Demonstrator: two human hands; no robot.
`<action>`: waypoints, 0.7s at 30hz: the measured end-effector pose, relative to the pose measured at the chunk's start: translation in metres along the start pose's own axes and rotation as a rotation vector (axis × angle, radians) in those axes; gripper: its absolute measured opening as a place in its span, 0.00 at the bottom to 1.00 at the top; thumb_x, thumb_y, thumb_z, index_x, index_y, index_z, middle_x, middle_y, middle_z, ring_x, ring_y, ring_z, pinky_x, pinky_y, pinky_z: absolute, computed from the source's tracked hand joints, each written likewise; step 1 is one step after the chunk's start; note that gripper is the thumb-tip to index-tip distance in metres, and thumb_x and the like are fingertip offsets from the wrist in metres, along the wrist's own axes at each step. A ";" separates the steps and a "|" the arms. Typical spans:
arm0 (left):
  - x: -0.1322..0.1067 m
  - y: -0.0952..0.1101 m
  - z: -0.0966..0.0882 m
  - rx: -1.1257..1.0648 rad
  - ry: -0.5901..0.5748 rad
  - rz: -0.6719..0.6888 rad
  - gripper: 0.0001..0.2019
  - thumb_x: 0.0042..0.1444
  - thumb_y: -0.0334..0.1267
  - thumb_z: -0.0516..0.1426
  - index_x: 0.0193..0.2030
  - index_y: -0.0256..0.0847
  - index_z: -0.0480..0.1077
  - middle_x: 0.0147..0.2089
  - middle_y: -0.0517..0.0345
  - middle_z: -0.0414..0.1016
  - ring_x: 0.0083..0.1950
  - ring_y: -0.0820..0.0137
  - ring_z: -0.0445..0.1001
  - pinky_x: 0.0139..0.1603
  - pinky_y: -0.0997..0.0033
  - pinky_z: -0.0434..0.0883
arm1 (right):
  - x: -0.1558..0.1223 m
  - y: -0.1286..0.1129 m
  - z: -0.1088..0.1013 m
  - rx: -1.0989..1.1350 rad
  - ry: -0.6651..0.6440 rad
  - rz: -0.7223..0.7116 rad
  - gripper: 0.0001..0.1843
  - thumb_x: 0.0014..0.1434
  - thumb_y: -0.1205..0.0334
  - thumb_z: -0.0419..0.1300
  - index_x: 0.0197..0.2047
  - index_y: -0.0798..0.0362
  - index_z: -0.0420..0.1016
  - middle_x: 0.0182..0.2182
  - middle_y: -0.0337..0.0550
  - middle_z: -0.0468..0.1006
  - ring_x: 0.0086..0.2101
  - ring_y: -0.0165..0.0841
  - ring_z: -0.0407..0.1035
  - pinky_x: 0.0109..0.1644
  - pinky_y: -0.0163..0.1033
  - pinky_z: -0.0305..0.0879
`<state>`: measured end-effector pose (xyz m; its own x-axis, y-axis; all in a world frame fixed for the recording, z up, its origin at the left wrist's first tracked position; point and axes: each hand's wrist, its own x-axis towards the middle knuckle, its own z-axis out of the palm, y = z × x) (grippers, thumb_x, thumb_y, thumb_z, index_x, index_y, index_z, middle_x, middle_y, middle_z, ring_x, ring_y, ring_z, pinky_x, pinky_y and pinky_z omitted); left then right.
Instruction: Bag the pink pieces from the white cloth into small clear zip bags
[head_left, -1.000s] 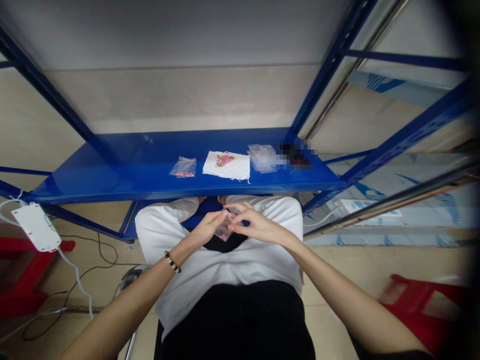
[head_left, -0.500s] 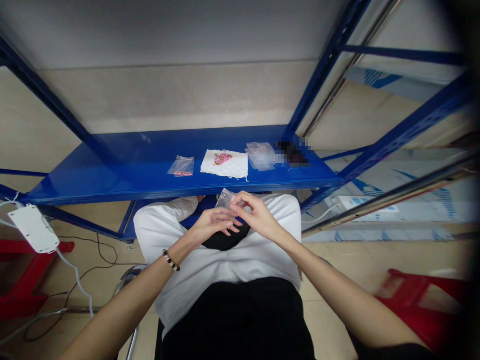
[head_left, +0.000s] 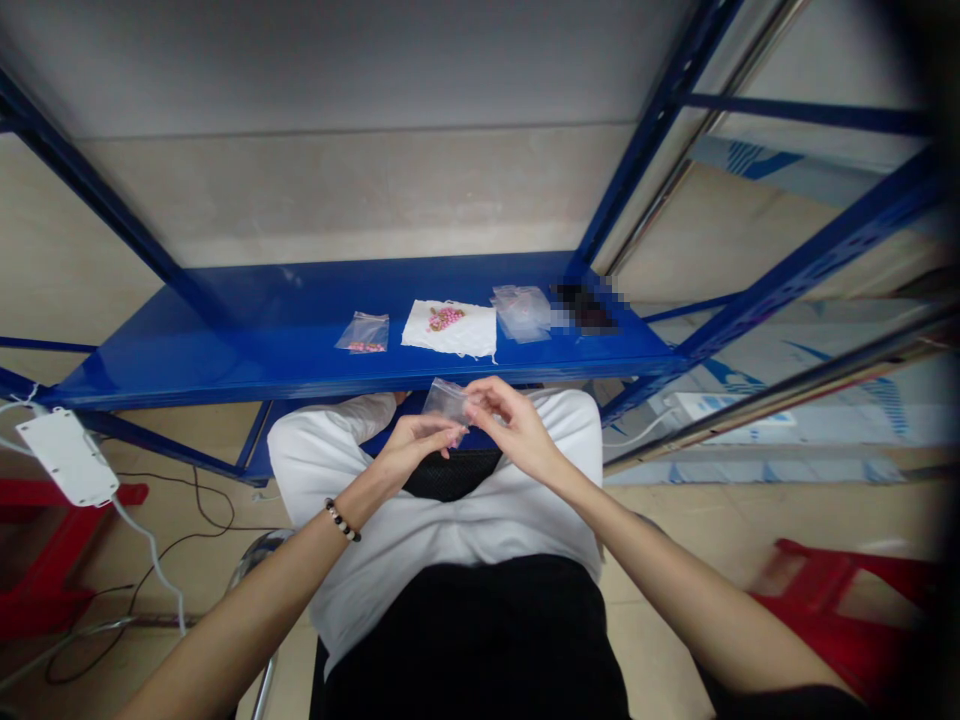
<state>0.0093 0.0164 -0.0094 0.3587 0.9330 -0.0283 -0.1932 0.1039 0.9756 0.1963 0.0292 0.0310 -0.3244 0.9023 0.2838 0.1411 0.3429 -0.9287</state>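
Observation:
A small clear plastic zip bag (head_left: 445,400) is held over my lap, just in front of the shelf edge. My left hand (head_left: 417,446) pinches its lower part between thumb and fingers; a little pink shows near those fingertips. At the bag's right side, my right hand (head_left: 511,420) closes thumb and fingers on it. Beyond, on the blue shelf (head_left: 247,320), lie a zip bag of pink beads (head_left: 366,334) and a white cloth (head_left: 427,342). Pink and brownish beads (head_left: 447,319) are heaped on that cloth. Several clear bags (head_left: 523,313) lie to its right.
A dark pixelated item (head_left: 589,308) lies at the shelf's right end. Blue uprights (head_left: 637,130) frame the shelf. A white power strip (head_left: 69,456) hangs at left with cables. Red stools (head_left: 832,600) stand on both sides.
My left hand has closed from spread fingers into a pinch on the bag's lower part. The bag has shifted slightly left and shows more of its upper part. My right hand has barely moved.

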 end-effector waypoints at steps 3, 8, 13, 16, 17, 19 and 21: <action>-0.001 0.002 0.001 -0.032 -0.051 -0.037 0.18 0.48 0.38 0.68 0.46 0.32 0.77 0.37 0.51 0.78 0.35 0.70 0.74 0.41 0.69 0.71 | 0.000 0.001 0.002 0.098 0.053 0.014 0.18 0.63 0.57 0.59 0.55 0.49 0.65 0.32 0.39 0.73 0.33 0.32 0.70 0.39 0.38 0.68; -0.002 0.007 0.007 -0.022 -0.074 -0.013 0.09 0.48 0.33 0.66 0.37 0.33 0.74 0.34 0.52 0.77 0.36 0.69 0.76 0.44 0.67 0.71 | -0.002 0.004 0.008 0.108 0.134 0.015 0.18 0.61 0.57 0.61 0.53 0.49 0.65 0.30 0.38 0.75 0.32 0.32 0.71 0.39 0.38 0.68; -0.002 0.009 0.006 -0.013 -0.085 -0.016 0.07 0.51 0.32 0.62 0.37 0.34 0.72 0.36 0.49 0.78 0.37 0.67 0.77 0.37 0.70 0.71 | -0.003 0.003 0.010 0.114 0.196 0.018 0.18 0.61 0.56 0.62 0.52 0.48 0.64 0.31 0.39 0.75 0.33 0.33 0.71 0.38 0.38 0.68; -0.001 0.006 0.005 -0.015 -0.103 -0.015 0.10 0.51 0.34 0.64 0.39 0.34 0.72 0.35 0.50 0.78 0.36 0.68 0.77 0.35 0.72 0.70 | -0.002 0.001 0.010 0.129 0.221 0.024 0.18 0.60 0.56 0.62 0.51 0.49 0.64 0.31 0.38 0.74 0.33 0.32 0.71 0.38 0.37 0.67; -0.001 0.005 0.005 -0.010 -0.101 -0.018 0.11 0.50 0.35 0.65 0.39 0.34 0.72 0.35 0.50 0.78 0.36 0.68 0.76 0.34 0.73 0.70 | -0.002 0.001 0.009 0.133 0.226 0.024 0.18 0.60 0.56 0.62 0.51 0.48 0.64 0.30 0.38 0.73 0.33 0.32 0.70 0.38 0.37 0.67; 0.000 0.003 0.005 0.008 -0.077 -0.027 0.13 0.48 0.37 0.67 0.38 0.34 0.72 0.35 0.50 0.78 0.36 0.69 0.76 0.34 0.74 0.70 | -0.002 0.001 0.009 0.141 0.230 0.020 0.18 0.60 0.56 0.63 0.51 0.48 0.64 0.30 0.37 0.73 0.32 0.32 0.70 0.37 0.37 0.67; 0.000 0.001 0.006 0.026 -0.045 -0.039 0.14 0.45 0.37 0.69 0.36 0.33 0.72 0.35 0.52 0.77 0.34 0.71 0.75 0.34 0.74 0.70 | -0.003 0.001 0.009 0.147 0.225 0.017 0.18 0.60 0.57 0.63 0.51 0.48 0.64 0.30 0.37 0.73 0.32 0.32 0.70 0.37 0.36 0.67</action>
<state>0.0142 0.0147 -0.0070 0.4065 0.9119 -0.0569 -0.1549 0.1301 0.9793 0.1888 0.0247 0.0273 -0.1053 0.9486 0.2985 0.0017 0.3004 -0.9538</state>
